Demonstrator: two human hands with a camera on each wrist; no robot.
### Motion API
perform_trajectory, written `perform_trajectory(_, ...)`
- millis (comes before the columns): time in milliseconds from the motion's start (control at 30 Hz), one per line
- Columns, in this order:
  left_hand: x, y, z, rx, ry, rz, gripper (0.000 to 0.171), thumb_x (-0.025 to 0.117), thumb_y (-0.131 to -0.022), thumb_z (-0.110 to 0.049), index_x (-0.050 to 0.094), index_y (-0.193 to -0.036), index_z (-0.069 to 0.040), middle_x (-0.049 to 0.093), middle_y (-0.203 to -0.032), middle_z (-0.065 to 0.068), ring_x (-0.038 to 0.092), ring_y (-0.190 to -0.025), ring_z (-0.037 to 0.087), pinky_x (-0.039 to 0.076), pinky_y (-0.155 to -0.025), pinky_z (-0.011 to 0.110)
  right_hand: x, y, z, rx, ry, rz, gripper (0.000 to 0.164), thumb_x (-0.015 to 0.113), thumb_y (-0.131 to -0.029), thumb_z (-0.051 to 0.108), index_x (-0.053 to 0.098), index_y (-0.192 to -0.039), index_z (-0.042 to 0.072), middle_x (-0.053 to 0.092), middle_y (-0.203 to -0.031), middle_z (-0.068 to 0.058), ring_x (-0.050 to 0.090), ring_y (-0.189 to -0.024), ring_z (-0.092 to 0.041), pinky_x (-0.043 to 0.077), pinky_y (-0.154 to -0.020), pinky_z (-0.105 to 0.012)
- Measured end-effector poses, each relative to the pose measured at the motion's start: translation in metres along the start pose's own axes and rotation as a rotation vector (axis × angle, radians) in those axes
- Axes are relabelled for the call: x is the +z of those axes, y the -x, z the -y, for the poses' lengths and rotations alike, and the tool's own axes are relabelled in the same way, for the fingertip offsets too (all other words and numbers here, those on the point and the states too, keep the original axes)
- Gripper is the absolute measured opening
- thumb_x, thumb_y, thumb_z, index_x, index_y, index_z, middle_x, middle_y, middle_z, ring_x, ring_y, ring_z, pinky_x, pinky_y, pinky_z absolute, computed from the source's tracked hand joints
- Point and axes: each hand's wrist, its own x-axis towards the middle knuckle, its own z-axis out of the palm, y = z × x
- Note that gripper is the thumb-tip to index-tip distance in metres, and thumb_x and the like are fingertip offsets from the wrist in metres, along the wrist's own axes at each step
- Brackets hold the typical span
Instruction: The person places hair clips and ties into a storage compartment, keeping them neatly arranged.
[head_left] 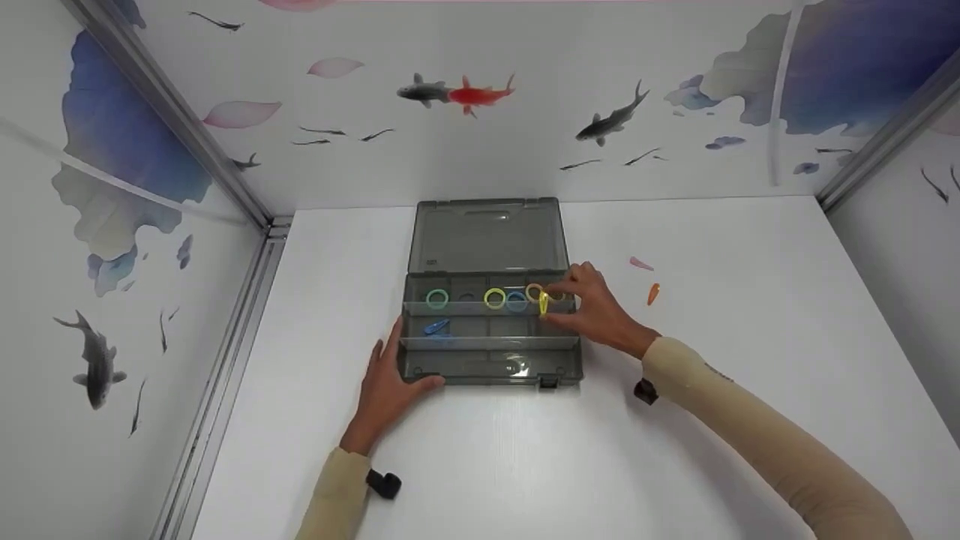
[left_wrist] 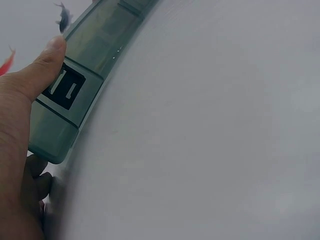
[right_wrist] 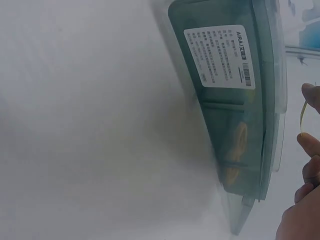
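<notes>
A grey see-through divided storage box [head_left: 465, 366] lies with its lid [head_left: 487, 236] folded back. My left hand [head_left: 390, 394] holds its front left corner, thumb on the front wall and fingers along the side. Over the box's right part, my right hand [head_left: 600, 311] pinches a yellow hair clip [head_left: 544, 304] between thumb and index finger; the right wrist view shows this clip edge-on as a thin strip [right_wrist: 302, 116]. Rings in green [head_left: 428, 299], yellow [head_left: 486, 298], blue [head_left: 508, 302] and orange [head_left: 529, 292] lie in the back row. A blue hair clip [head_left: 436, 327] sits in the middle row, left.
Right of the box, a pink clip [head_left: 641, 263] and an orange clip [head_left: 654, 293] lie on the white table [head_left: 487, 465]. A patterned wall panel [head_left: 525, 165] stands behind the lid. In the right wrist view, a printed label [right_wrist: 220, 57] is on the box.
</notes>
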Motion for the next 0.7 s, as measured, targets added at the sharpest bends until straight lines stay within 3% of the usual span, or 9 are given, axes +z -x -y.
perform_trajectory(367,0.0,0.001,0.0,0.011,-0.011,-0.004,0.128,0.094,-0.082,-0.064,0.015,-0.179,-0.035,0.031,-0.178,0.02,0.013,-0.167,0.052,0.025,-0.119,0.085,0.022,-0.014,0.011,-0.112,0.047,0.036,0.036,0.096,-0.089,0.018,0.083,-0.119,0.005,0.051,-0.1,-0.018,0.037,-0.097,-0.024,0.027,-0.094,-0.049)
perform_trajectory(500,0.0,0.0,0.0,0.003,-0.013,-0.003,0.128,0.094,-0.082,-0.063,0.015,-0.179,-0.035,0.031,-0.179,0.019,0.013,-0.167,0.051,0.026,-0.12,0.084,0.028,-0.02,0.017,-0.118,0.064,0.055,0.035,0.096,-0.089,0.019,0.083,-0.119,0.005,0.055,-0.102,-0.021,0.039,-0.096,-0.024,0.03,-0.095,-0.049)
perform_trajectory(700,0.0,0.0,-0.001,0.005,-0.009,-0.004,0.128,0.093,-0.082,-0.064,0.015,-0.179,-0.036,0.03,-0.179,0.019,0.014,-0.167,0.051,0.026,-0.119,0.085,0.038,-0.029,0.025,-0.137,0.086,0.075,0.039,0.098,-0.088,0.019,0.083,-0.12,0.003,0.053,-0.104,-0.016,0.039,-0.097,-0.025,0.032,-0.092,-0.05)
